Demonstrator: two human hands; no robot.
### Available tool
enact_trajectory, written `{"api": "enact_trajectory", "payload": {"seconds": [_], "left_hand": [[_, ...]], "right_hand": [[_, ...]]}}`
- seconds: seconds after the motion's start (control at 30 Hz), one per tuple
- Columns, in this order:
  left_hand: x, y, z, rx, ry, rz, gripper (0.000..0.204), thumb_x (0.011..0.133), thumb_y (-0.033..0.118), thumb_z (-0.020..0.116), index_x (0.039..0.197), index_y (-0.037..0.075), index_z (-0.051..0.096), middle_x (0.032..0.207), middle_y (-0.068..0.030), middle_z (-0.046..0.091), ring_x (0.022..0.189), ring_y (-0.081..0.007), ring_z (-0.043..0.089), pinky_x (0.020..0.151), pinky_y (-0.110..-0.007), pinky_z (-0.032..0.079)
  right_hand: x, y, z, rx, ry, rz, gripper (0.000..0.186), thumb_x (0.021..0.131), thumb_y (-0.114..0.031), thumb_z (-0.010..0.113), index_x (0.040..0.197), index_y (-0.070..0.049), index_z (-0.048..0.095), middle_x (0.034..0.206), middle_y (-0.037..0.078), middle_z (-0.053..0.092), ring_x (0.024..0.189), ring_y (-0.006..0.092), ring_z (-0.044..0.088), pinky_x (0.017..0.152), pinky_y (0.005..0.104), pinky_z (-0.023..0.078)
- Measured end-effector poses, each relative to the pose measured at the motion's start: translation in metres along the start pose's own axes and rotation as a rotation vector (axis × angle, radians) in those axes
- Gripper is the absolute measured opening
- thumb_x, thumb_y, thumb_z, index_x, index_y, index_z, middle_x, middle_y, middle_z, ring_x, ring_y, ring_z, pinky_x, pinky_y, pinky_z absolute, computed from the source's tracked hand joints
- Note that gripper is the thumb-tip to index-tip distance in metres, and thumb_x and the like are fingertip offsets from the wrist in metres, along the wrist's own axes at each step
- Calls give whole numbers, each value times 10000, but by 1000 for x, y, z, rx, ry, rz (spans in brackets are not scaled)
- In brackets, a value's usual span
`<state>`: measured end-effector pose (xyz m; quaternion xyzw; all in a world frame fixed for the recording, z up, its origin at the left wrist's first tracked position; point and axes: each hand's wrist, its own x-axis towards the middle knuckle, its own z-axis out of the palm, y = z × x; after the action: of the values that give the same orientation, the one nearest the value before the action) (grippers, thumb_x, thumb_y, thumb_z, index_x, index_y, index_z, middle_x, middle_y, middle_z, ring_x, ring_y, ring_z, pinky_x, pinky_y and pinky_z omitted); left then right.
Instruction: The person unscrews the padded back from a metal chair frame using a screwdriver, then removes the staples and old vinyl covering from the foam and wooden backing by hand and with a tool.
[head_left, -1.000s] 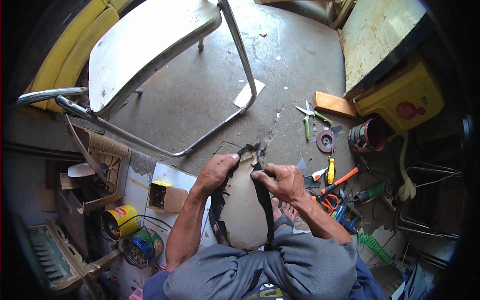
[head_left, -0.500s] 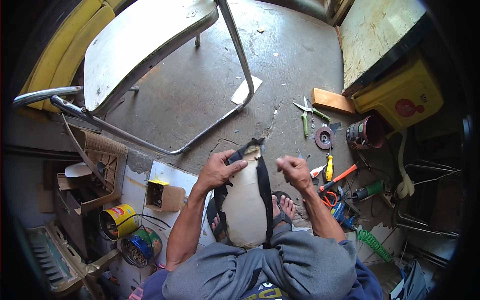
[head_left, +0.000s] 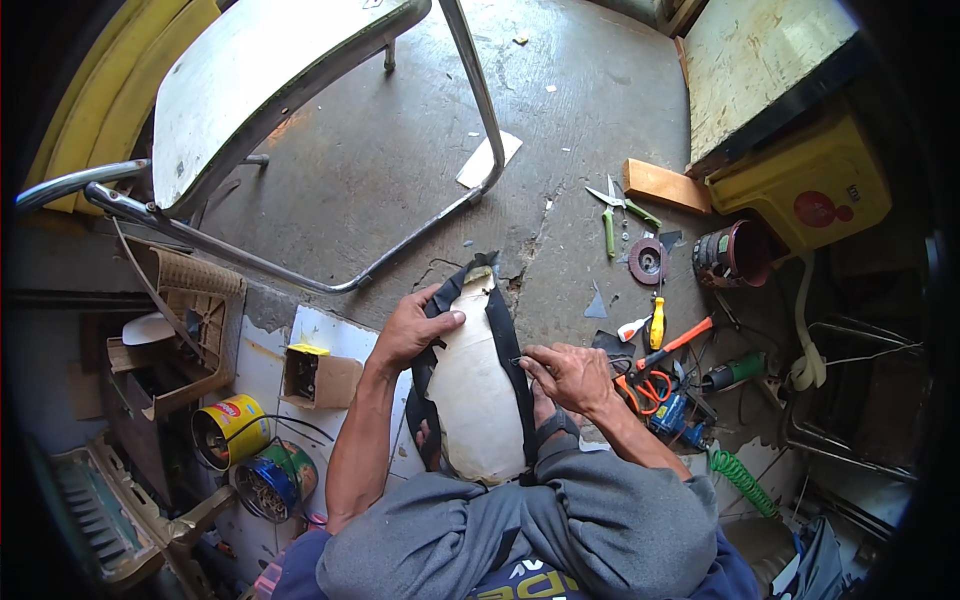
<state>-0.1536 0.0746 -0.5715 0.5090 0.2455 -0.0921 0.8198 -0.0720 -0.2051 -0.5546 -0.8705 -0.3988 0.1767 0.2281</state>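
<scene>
A long, rounded cream panel (head_left: 483, 400) with black fabric (head_left: 510, 355) along its edges stands tilted between my knees. My left hand (head_left: 411, 329) grips its upper left edge, the thumb lying on the cream face and the fingers behind. At the right edge, my right hand (head_left: 570, 376) is closed in a pinch beside the black fabric. Something thin and dark shows at its fingertips, too small to name. The panel's lower end is by my lap, and its back is hidden.
Pruning shears (head_left: 610, 215), a flap disc (head_left: 648, 261), a yellow screwdriver (head_left: 658, 324), orange-handled pliers (head_left: 680, 343) and a blue tool (head_left: 675, 418) lie to the right. A metal-framed chair (head_left: 290, 110) stands ahead. Cans (head_left: 232, 430) and a small cardboard box (head_left: 325, 377) are at left.
My right hand has come down and left, from beside the panel to its black right edge. The panel and my left hand have shifted slightly left in view.
</scene>
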Motion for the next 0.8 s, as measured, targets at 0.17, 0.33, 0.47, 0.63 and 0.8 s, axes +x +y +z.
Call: {"api": "enact_trajectory", "payload": {"seconds": [0.17, 0.33, 0.47, 0.63, 0.8], "left_hand": [[3, 3, 1, 51, 5, -4, 469, 847, 111, 826, 1260, -37, 660, 1050, -62, 739, 858, -114, 695, 794, -271, 572], [3, 4, 3, 16, -12, -1, 463, 839, 99, 819, 1262, -21, 672, 1051, -49, 738, 867, -114, 694, 813, -269, 565], [3, 3, 5, -27, -19, -31, 479, 837, 95, 821, 1273, -27, 666, 1053, -53, 737, 878, -125, 700, 820, -270, 565], [9, 2, 5, -22, -33, -42, 498, 833, 103, 829, 1282, -29, 657, 1056, -59, 738, 875, -127, 700, 824, -281, 568], [17, -9, -7, -26, -24, -69, 497, 845, 115, 815, 1283, -42, 638, 1064, -82, 736, 851, -128, 709, 782, -277, 584]], "right_hand": [[5, 6, 6, 122, -6, -33, 268, 959, -414, 693, 987, -160, 776, 753, 83, 718, 651, 292, 706, 555, 407, 529], [3, 10, 10, 177, 25, -95, 294, 958, -425, 688, 929, -138, 742, 708, 106, 690, 644, 314, 693, 553, 427, 524], [5, 12, 5, 198, -47, -66, 371, 941, -463, 709, 854, -103, 731, 657, 112, 658, 624, 304, 673, 539, 427, 493], [9, 25, 9, 456, -302, 180, 522, 946, -485, 722, 685, -37, 653, 535, 52, 532, 521, 137, 485, 500, 371, 383], [6, 43, 30, 1183, -260, 347, 445, 941, -438, 746, 710, -92, 588, 595, -60, 486, 525, 73, 361, 490, 310, 362]]}}
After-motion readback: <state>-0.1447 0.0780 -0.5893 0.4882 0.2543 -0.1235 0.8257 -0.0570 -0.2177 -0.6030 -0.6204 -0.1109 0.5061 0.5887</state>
